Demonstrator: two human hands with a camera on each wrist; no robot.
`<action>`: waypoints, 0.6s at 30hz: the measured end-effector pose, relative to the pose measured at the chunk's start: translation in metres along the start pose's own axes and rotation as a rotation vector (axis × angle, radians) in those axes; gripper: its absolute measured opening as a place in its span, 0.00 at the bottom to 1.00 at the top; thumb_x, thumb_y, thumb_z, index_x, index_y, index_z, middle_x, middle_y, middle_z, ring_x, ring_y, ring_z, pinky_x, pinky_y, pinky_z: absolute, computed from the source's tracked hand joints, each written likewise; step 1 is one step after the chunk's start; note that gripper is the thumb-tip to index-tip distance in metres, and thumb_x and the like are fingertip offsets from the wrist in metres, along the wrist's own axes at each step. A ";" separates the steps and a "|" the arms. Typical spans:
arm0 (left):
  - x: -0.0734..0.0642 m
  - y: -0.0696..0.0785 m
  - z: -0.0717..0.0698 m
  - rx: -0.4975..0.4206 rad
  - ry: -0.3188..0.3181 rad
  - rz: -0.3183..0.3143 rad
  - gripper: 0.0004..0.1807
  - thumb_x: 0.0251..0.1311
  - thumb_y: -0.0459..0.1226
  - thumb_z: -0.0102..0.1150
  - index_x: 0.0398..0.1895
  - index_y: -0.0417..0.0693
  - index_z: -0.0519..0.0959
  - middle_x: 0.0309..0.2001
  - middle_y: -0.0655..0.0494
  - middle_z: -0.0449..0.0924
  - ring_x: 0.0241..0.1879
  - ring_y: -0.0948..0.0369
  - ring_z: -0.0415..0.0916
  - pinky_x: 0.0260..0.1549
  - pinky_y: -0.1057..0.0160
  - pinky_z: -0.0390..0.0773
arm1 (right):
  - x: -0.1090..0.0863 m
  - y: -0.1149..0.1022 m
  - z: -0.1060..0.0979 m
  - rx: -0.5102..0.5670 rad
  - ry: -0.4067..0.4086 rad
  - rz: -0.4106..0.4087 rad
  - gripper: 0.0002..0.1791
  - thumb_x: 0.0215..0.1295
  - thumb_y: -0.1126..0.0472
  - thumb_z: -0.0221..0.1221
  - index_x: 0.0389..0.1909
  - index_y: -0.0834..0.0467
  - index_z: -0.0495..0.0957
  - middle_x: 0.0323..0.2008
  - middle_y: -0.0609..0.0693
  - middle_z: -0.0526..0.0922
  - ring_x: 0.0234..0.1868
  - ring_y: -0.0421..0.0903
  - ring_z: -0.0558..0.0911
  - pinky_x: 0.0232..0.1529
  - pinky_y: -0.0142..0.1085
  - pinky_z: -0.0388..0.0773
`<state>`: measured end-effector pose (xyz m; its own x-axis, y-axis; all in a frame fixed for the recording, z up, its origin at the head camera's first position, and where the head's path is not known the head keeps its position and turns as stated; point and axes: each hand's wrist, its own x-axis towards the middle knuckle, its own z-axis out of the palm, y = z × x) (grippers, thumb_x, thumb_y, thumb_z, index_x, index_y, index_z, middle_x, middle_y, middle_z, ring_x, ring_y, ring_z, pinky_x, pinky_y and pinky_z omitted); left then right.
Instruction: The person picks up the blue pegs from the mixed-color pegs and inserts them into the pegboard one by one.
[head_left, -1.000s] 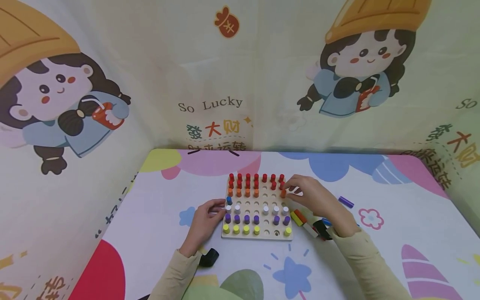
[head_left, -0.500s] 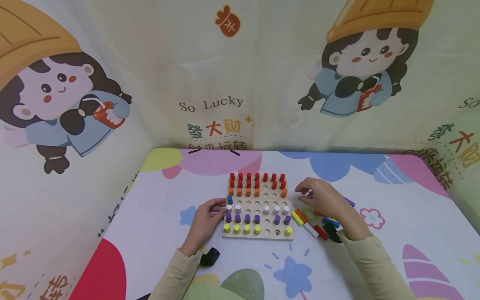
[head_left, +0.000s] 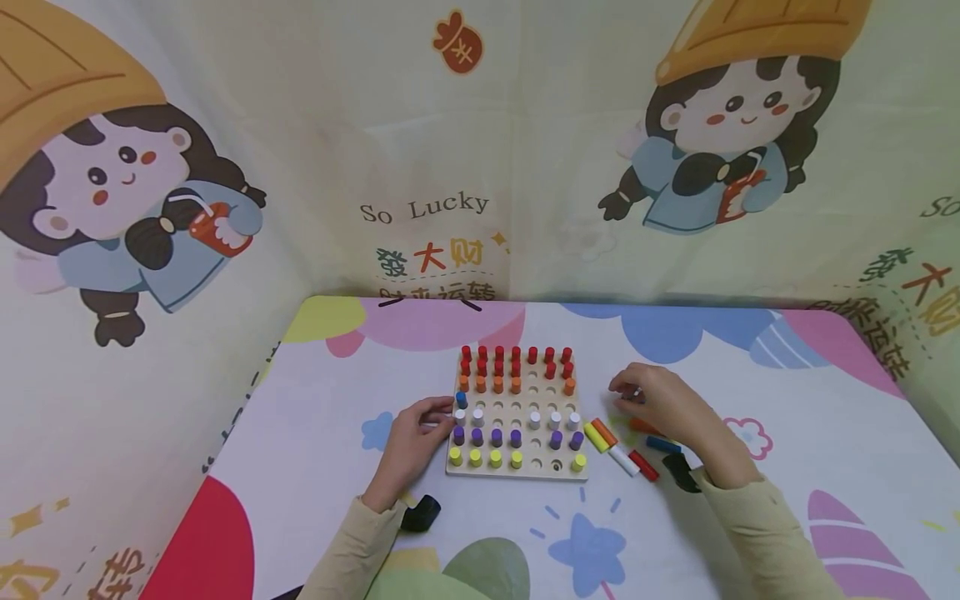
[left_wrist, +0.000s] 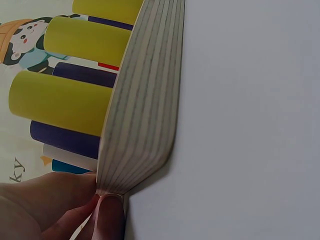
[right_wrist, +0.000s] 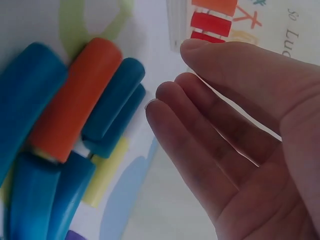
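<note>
A wooden pegboard (head_left: pixel 517 477) lies on the table, with rows of red, orange, blue, white, purple and yellow pegs standing in it and some bare holes. My left hand (head_left: pixel 411 442) holds its left edge, thumb (left_wrist: pixel 110 215) on the side face and a finger at the top, near the lone blue peg (head_left: pixel 461 400). To the right of the board, my right hand (head_left: pixel 671 408) hovers with parted fingers and nothing between them. Close to those fingertips in the right wrist view lie a loose orange peg (right_wrist: pixel 77 97) and several blue pegs (right_wrist: pixel 115 97).
Loose yellow (head_left: pixel 597 436), white (head_left: pixel 623 462) and red (head_left: pixel 643 466) pegs lie between the board and my right hand. Dark wrist devices (head_left: pixel 422 513) show at both wrists. Printed cloth walls rise behind the table and at its sides.
My right hand has left the orange peg at the board's right edge, which stays standing in its hole. It has moved right, over the loose pegs. The left hand keeps its place.
</note>
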<state>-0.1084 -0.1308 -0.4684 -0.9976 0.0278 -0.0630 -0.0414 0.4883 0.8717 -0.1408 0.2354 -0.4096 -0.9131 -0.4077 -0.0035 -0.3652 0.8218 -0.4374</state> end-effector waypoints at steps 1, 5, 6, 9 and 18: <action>0.000 0.000 0.000 0.000 -0.002 0.003 0.17 0.64 0.36 0.64 0.57 0.47 0.80 0.50 0.53 0.83 0.45 0.59 0.81 0.45 0.60 0.83 | -0.001 0.001 0.000 -0.002 0.001 -0.001 0.10 0.56 0.68 0.70 0.40 0.61 0.85 0.35 0.51 0.84 0.36 0.47 0.82 0.43 0.46 0.84; 0.001 -0.001 0.000 -0.003 -0.005 0.004 0.17 0.65 0.37 0.63 0.57 0.46 0.80 0.51 0.52 0.83 0.45 0.59 0.81 0.46 0.58 0.83 | -0.003 0.004 0.000 -0.004 -0.002 0.003 0.10 0.56 0.68 0.70 0.40 0.62 0.85 0.36 0.52 0.85 0.36 0.47 0.82 0.43 0.46 0.84; 0.001 -0.002 0.000 -0.004 -0.006 0.003 0.17 0.65 0.37 0.63 0.57 0.47 0.80 0.51 0.52 0.83 0.45 0.59 0.81 0.46 0.58 0.82 | -0.003 0.004 0.000 0.000 -0.005 0.006 0.10 0.56 0.68 0.70 0.40 0.62 0.85 0.36 0.52 0.85 0.36 0.47 0.82 0.43 0.46 0.84; 0.001 -0.002 0.000 -0.004 -0.007 0.000 0.17 0.65 0.37 0.63 0.57 0.47 0.80 0.51 0.52 0.83 0.45 0.59 0.81 0.47 0.58 0.82 | -0.005 0.005 0.000 0.005 -0.011 0.012 0.10 0.56 0.67 0.70 0.39 0.62 0.85 0.35 0.51 0.85 0.36 0.46 0.82 0.44 0.46 0.84; 0.000 0.000 -0.001 -0.008 -0.012 -0.007 0.17 0.65 0.37 0.63 0.57 0.45 0.80 0.50 0.52 0.83 0.45 0.59 0.81 0.47 0.58 0.83 | -0.007 0.011 0.003 0.016 -0.019 0.016 0.10 0.56 0.68 0.70 0.40 0.63 0.84 0.34 0.50 0.84 0.34 0.43 0.81 0.43 0.46 0.84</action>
<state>-0.1085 -0.1315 -0.4680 -0.9966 0.0353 -0.0747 -0.0485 0.4815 0.8751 -0.1381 0.2466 -0.4170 -0.9152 -0.4020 -0.0280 -0.3472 0.8218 -0.4518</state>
